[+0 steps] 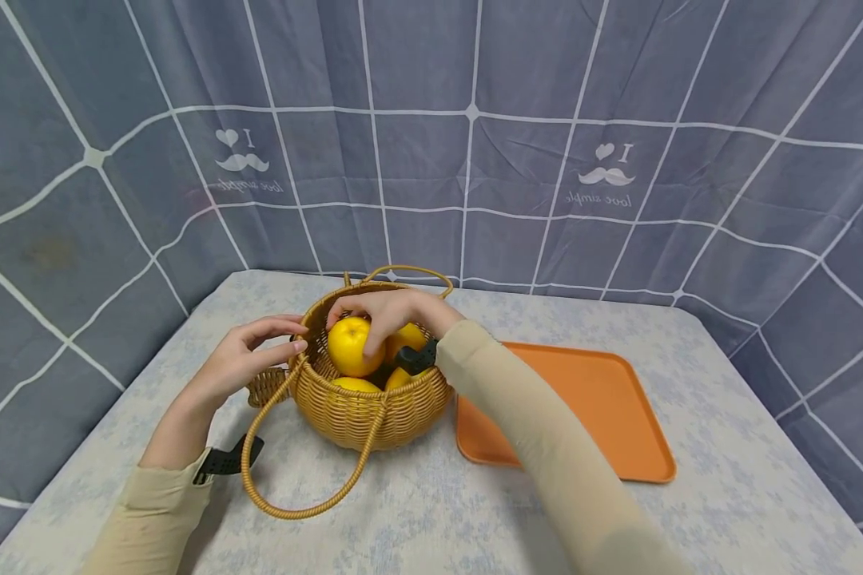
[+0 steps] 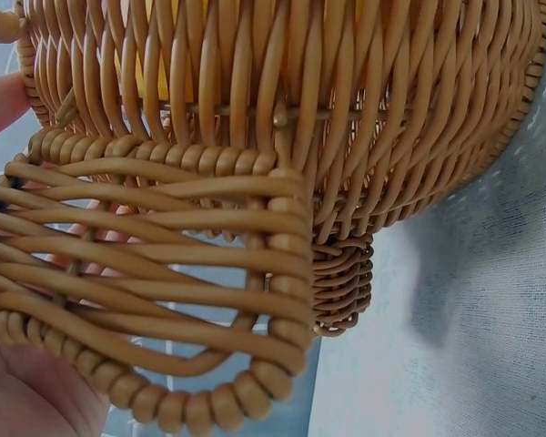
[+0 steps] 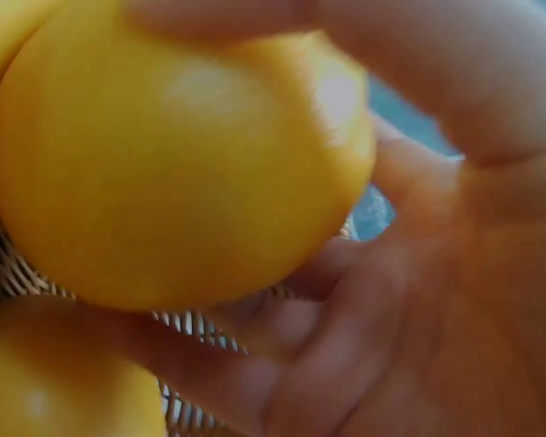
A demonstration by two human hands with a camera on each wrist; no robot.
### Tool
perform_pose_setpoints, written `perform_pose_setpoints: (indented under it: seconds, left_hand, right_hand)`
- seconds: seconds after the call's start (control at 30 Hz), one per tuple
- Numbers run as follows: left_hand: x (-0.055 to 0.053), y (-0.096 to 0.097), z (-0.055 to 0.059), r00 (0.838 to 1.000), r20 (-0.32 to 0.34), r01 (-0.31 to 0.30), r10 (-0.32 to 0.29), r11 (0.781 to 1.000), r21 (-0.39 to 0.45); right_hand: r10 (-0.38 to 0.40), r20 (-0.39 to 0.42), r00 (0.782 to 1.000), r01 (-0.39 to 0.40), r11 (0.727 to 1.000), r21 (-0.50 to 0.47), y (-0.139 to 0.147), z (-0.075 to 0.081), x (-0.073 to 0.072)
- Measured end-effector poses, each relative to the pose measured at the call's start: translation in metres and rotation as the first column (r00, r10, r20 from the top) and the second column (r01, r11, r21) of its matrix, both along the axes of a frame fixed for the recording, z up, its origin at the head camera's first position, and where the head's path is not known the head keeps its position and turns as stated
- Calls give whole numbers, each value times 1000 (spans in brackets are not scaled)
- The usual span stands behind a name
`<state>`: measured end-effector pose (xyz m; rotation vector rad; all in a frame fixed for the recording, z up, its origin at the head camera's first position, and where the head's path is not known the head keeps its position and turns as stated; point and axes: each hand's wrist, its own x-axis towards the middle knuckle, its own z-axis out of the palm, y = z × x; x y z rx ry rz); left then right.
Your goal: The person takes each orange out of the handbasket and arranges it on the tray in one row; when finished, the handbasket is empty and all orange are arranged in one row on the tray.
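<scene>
My right hand (image 1: pixel 388 311) reaches down into a wicker basket (image 1: pixel 359 415). Its thumb and fingers grip a round yellow fruit (image 1: pixel 355 345), which fills much of the right wrist view. More yellow fruits (image 1: pixel 406 335) lie around it in the basket, one close below the fingers in the right wrist view. On the basket's left side, my left hand (image 1: pixel 240 359) touches the rim with thumb and fingertips. The left wrist view shows this hand partly hidden behind a flat woven tab (image 2: pixel 164 264) that sticks out from the basket wall.
An orange tray (image 1: pixel 590 407) lies right of the basket, partly under my right forearm. One looped basket handle (image 1: pixel 309 513) hangs forward onto the pale patterned table (image 1: pixel 431 511); another (image 1: pixel 410 268) stands at the back. A blue-grey checked curtain (image 1: pixel 431 160) encloses the table.
</scene>
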<state>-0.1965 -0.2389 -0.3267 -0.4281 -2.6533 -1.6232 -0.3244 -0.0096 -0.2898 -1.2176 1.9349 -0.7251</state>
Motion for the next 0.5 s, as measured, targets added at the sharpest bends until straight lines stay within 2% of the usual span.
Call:
perform_pose_setpoints:
  seconds: [0.3,0.5]
  left_hand:
    - [-2,-1,0,1000,-2,9,-9,1000,7]
    - [-1,-2,-1,1000,-4,13,-13,1000,20]
  right_hand:
    - [-26,-12,1000,25,996,-91,18,27,5]
    - [-59,3,998,58,983,-173,38,41,7]
